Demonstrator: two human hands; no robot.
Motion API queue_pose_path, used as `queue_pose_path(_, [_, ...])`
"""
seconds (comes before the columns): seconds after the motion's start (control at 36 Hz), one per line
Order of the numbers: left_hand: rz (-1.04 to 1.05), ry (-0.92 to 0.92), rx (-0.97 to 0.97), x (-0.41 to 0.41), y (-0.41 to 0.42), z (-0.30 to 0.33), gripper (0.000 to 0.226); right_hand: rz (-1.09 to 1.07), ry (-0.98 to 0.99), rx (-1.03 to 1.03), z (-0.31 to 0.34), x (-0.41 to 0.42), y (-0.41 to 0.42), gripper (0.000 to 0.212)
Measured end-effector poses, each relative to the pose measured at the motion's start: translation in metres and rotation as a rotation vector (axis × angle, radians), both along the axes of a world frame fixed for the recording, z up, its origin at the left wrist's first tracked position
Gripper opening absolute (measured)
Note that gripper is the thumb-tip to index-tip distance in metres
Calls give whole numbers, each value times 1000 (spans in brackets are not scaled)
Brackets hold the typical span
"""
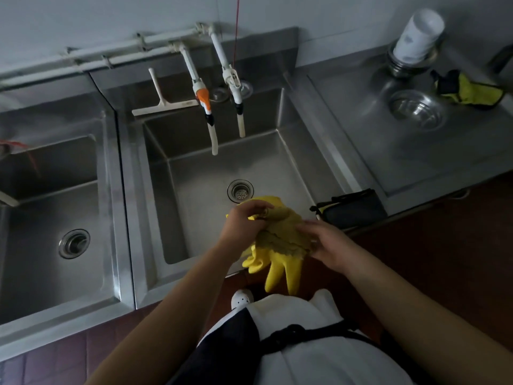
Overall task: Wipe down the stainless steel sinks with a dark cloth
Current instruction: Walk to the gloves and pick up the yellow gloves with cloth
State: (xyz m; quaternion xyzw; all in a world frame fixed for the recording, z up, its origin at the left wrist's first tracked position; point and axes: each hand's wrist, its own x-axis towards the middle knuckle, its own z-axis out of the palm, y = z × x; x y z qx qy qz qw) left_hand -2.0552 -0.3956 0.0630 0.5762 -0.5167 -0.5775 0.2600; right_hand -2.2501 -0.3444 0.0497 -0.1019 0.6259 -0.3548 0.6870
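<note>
Single head-worn wide-angle view, looking forward and steeply down, close above both forearms, middle sink [222, 168] just beyond, floor [444, 245] below

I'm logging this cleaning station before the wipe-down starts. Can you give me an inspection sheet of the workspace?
Surface: middle sink empty, drain uncovered; left sink empty.
Job's things: dark cloth folded on the rim, untouched.
Clutter: squeegee behind the basin; steel bowl, white cup, yellow-black rag on the drainboard.
Grippers: left hand and right hand both hold yellow rubber gloves.
Cables: red cord hanging by the taps.
Surroundings: dark tiled floor.
</note>
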Motion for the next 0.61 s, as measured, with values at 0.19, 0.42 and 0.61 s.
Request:
queue_pose_path(0.19, [-68, -102, 77, 1, 32, -26, 41, 47, 11, 161, -16, 1, 11, 35])
queue_pose_path(0.42, [468, 26, 399, 5, 60, -42, 66, -108, -64, 346, -32, 13, 16, 38])
queue_pose_path(0.61, [826, 414, 823, 13, 84, -45, 11, -59, -93, 370, -44, 21, 26, 31])
